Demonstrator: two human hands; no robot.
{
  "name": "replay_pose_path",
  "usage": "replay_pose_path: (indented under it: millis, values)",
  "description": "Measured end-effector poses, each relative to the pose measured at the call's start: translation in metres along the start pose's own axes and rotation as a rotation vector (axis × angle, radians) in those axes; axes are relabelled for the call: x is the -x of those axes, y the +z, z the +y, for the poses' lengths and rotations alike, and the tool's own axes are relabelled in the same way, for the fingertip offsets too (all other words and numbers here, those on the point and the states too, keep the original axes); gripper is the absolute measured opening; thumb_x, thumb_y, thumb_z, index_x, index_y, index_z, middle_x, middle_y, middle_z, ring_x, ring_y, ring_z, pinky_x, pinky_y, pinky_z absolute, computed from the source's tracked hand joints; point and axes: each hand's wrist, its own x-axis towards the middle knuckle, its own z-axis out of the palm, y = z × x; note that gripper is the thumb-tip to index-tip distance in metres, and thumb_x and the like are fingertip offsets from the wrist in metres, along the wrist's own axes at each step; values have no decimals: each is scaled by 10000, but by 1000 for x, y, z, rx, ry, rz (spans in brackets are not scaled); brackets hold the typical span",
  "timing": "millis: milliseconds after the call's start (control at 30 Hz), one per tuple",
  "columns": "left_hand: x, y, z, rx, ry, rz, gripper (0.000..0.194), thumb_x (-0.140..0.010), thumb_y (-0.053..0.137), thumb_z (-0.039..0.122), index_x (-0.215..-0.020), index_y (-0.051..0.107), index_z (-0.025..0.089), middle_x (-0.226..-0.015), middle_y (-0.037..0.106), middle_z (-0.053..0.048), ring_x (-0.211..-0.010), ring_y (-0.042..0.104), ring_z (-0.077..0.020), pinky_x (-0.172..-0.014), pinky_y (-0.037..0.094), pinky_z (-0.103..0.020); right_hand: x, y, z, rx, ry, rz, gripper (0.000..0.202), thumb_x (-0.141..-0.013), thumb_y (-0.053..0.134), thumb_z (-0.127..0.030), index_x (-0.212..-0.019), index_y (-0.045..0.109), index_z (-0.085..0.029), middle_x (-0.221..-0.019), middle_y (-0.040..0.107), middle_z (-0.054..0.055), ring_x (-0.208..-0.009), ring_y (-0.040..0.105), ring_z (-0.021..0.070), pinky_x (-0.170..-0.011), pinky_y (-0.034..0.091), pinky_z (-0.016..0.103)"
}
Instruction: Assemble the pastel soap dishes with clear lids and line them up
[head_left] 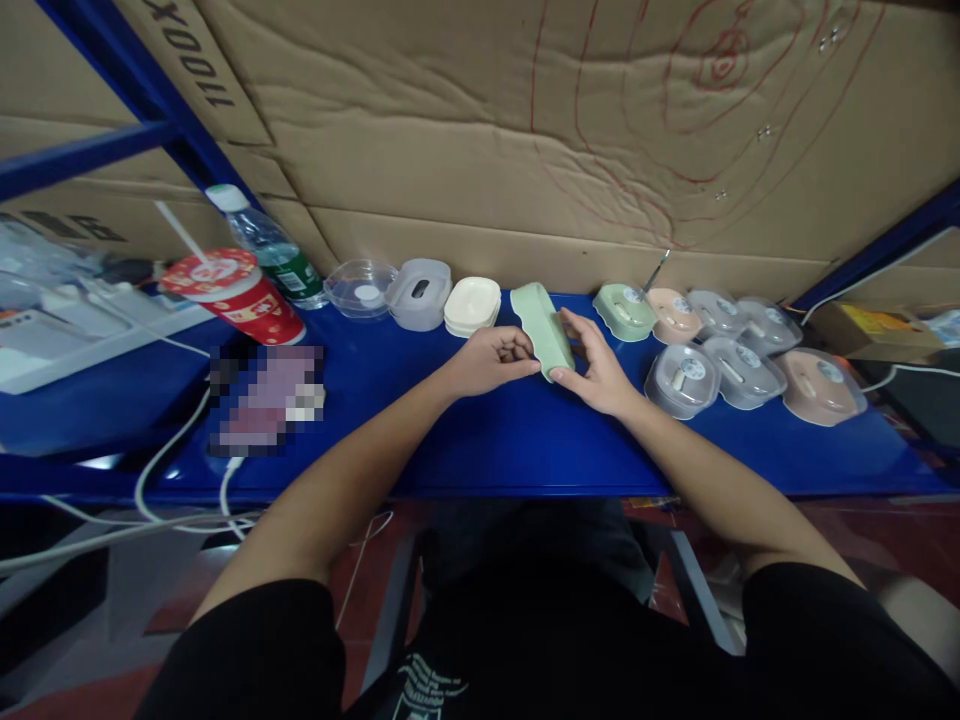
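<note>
A light green tray with wavy edges (541,325) is held tilted above the blue table, between both hands. My right hand (594,368) grips its right side and near end, thumb at the lower edge. At the near left edge, my left hand (496,362) has curled fingers, with thumb and fingertips against the tray. Just behind my left hand stands a stack of cream dishes (472,304). Beside that stack are a frosted container (421,293) and a clear plastic lid (363,289).
Lidded containers in green (624,312), peach (822,388) and grey (742,372) stand on the right of the blue table (525,450). At left are a red cup (251,300), a water bottle (277,255) and white cables. Cardboard (450,120) walls the back.
</note>
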Motion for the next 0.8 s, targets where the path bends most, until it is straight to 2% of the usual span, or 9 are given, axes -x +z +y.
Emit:
replay_pose_path:
  millis: [167, 233, 367, 433, 500, 633, 733, 800]
  values:
    - [0, -2, 5, 15, -52, -21, 288, -781, 853, 410, -852, 623, 251, -706, 680, 3, -576, 566, -131, -539, 492, -332, 2, 5, 3, -49, 46, -2, 1132, -855, 749, -828, -1746, 216, -378, -1726, 393, 186, -1519, 524, 436, -1158, 554, 680]
    - [-2, 0, 3, 35, -70, -3, 292, -802, 834, 432, -837, 606, 254, -683, 660, 6, -564, 584, -140, -532, 501, -340, 2, 5, 5, -48, 57, 15, 1129, -869, 743, -817, -1749, 181, -387, -1728, 400, 186, -1509, 538, 436, -1151, 557, 684]
    - [-4, -2, -3, -8, -89, 36, 275, -828, 795, 404, -834, 563, 257, -661, 645, 5, -534, 573, -140, -511, 480, -336, -2, 0, 13, 23, 65, 89, 1077, -936, 747, -699, -1754, 110, -407, -1725, 428, 169, -1468, 583, 421, -1128, 579, 661]
    - [-4, -9, -4, -112, -73, 139, 239, -842, 761, 376, -846, 555, 254, -676, 639, 6, -522, 538, -131, -515, 456, -333, -4, -5, 20, 46, 70, 151, 1061, -960, 722, -680, -1756, 73, -417, -1726, 429, 162, -1441, 604, 415, -1106, 590, 660]
    - [-4, -19, -6, -293, -32, 307, 167, -853, 721, 337, -894, 587, 246, -729, 661, 4, -537, 524, -128, -564, 463, -339, -6, -9, 27, 33, 84, 220, 1029, -973, 682, -709, -1754, 77, -420, -1722, 429, 161, -1429, 611, 405, -1087, 598, 663]
    - [-4, -49, -9, -713, 13, 596, 145, -893, 647, 261, -1033, 676, 243, -895, 730, -28, -762, 650, -201, -793, 522, -386, -6, -11, 33, 7, 125, 272, 1005, -951, 677, -751, -1743, 173, -394, -1687, 470, 170, -1434, 599, 400, -1083, 591, 670]
    - [-2, -76, -14, -921, 16, 703, 203, -941, 601, 267, -1100, 724, 237, -1054, 742, -92, -1022, 679, -298, -933, 501, -452, -3, -9, 32, 19, 108, 240, 1027, -915, 716, -761, -1730, 235, -362, -1671, 494, 178, -1457, 576, 413, -1114, 564, 687]
    - [0, -90, -18, -998, -5, 730, 227, -958, 592, 283, -1111, 752, 229, -1096, 729, -132, -1102, 657, -349, -967, 472, -496, -2, -8, 30, 19, 93, 226, 1031, -894, 736, -771, -1715, 271, -356, -1658, 506, 179, -1474, 562, 417, -1131, 551, 693]
